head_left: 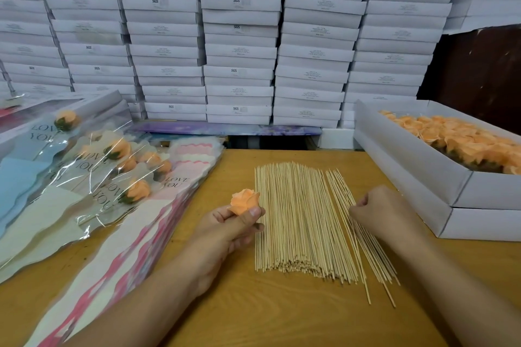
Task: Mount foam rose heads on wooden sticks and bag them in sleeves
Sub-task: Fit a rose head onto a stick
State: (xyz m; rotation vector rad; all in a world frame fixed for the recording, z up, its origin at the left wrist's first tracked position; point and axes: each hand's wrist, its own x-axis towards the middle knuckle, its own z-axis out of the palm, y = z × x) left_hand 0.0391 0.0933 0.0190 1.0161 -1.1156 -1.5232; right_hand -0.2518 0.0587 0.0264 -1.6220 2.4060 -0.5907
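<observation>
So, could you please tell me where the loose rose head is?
Head view, left of centre: the left hand holds the rose head just left of the stick pile.

Rose head, pinched in the left hand's fingers: matt foam, soft petals. Sticks under the right hand's fingers: bare pale wood, unvarnished. Table: smooth wood-grain surface. Sleeves left of the fingers: glossy clear plastic, crinkled. Boxes beyond: matt white cardboard.
</observation>
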